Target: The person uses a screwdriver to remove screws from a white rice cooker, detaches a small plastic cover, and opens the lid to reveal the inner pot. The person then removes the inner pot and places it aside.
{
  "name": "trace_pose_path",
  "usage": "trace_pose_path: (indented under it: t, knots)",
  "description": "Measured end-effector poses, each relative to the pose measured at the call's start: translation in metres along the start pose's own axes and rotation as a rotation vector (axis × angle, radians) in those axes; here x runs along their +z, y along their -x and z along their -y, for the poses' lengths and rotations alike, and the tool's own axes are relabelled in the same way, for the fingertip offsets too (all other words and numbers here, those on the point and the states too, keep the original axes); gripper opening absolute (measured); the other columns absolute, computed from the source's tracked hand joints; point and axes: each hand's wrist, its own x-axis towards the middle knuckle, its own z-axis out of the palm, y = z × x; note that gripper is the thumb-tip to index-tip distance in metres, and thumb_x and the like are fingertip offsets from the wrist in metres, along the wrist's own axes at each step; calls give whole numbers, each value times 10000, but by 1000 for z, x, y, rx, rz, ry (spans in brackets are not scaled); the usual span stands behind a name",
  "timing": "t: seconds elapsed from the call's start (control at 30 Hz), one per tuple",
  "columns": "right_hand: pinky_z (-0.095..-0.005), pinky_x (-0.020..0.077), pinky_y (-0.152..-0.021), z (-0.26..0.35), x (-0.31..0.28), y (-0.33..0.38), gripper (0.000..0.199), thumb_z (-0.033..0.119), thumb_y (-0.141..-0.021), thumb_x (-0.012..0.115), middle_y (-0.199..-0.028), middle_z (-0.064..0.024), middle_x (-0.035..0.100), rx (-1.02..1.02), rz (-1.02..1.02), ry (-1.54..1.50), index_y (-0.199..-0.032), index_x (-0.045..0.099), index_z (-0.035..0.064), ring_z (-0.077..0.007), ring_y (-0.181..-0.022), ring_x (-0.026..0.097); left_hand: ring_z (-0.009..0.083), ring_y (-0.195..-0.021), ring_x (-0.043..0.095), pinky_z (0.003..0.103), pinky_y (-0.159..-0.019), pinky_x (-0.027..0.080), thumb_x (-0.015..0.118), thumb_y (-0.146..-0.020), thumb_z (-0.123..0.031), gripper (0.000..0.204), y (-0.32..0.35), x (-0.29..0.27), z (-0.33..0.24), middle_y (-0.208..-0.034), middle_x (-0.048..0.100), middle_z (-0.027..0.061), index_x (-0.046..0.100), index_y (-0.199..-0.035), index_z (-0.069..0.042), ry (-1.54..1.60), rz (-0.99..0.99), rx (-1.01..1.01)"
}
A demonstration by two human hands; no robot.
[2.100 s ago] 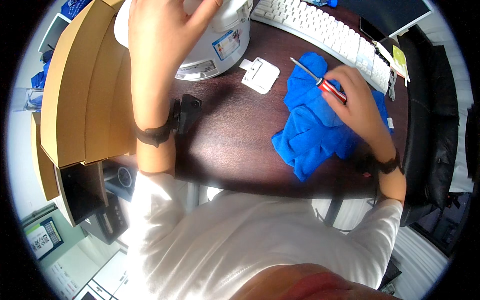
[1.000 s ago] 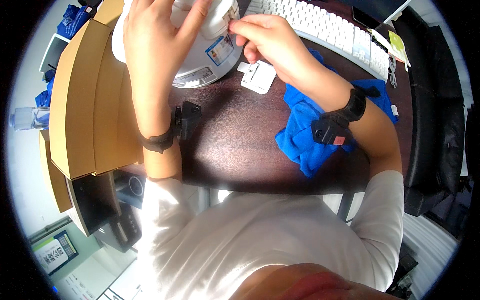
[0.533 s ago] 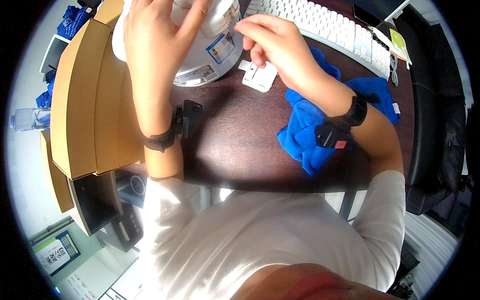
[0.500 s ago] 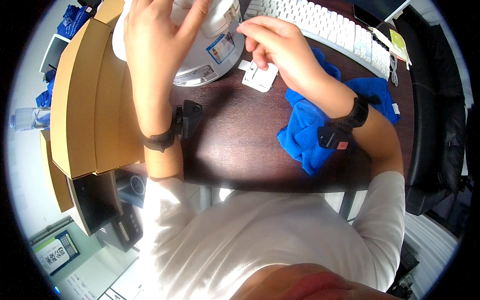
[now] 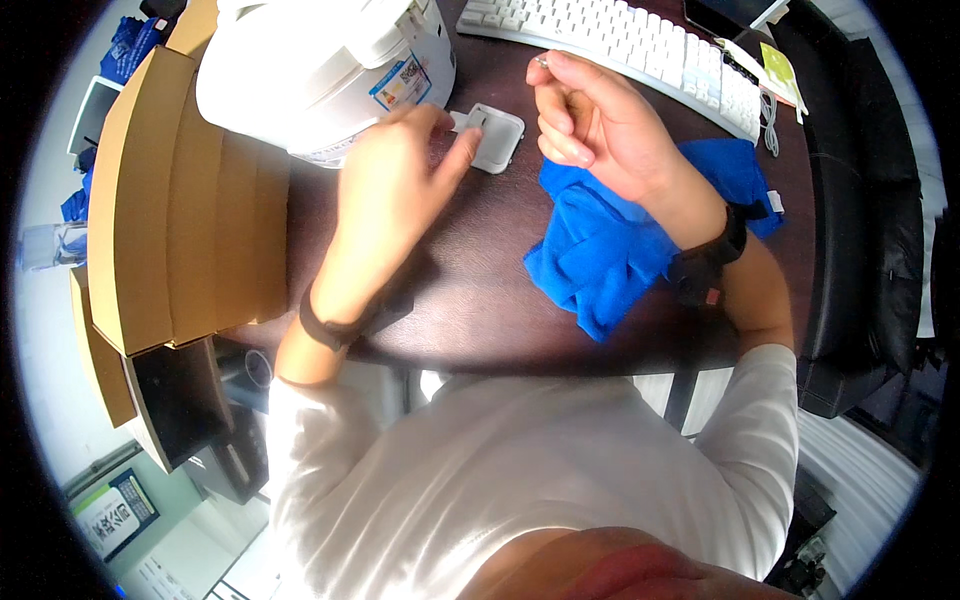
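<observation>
A rounded white appliance, like a rice cooker [image 5: 310,75], stands at the back left of the desk with labels on its side. In front of it my left hand [image 5: 395,180] reaches with thumb and fingers apart. Its thumb tip is at the edge of a small flat white case [image 5: 497,140]; whether it touches is hard to tell. My right hand [image 5: 615,125] is raised over a crumpled blue cloth [image 5: 600,250], palm turned inward. Thumb and index finger pinch a tiny shiny thing [image 5: 541,61], too small to name.
A white keyboard [image 5: 620,50] lies along the back of the dark wooden desk [image 5: 470,290]. Cardboard boxes [image 5: 190,220] stand at the left. A coiled grey cable [image 5: 769,125] is at the right, near a black padded seat [image 5: 855,200].
My left hand has come off the white appliance and moved down and right to the white case. My right hand has moved away from the appliance, rightward, and turned its palm more into view.
</observation>
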Motion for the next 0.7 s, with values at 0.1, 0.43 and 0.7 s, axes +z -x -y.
trace_pose_path:
  t: [0.1, 0.43, 0.7]
  knots:
    - [-235, 343, -437, -2, 2, 4, 290, 292, -978, 521, -626, -15, 499, 22, 12, -11, -983, 596, 12, -95, -451, 426, 381, -745, 648, 458, -650, 506, 642, -849, -407, 415, -1, 29, 13, -766, 655, 210, 667, -896, 4, -217, 190, -85]
    - [-219, 358, -456, -13, -22, 1, 287, 261, -967, 532, -631, 1, 501, -43, -139, 362, -976, 627, -10, -83, -483, 452, 375, -674, 644, 447, -613, 502, 688, -821, -364, 384, -9, 59, 20, -748, 653, 208, 635, -802, 16, -216, 178, -84]
    - [-186, 374, -468, -33, -42, -7, 221, 192, -973, 536, -654, 16, 508, -22, -157, 622, -1001, 646, 2, -42, -517, 476, 256, -601, 636, 347, -571, 489, 687, -825, -158, 196, -16, 49, 21, -677, 622, 148, 575, -839, 3, 190, 11, -53]
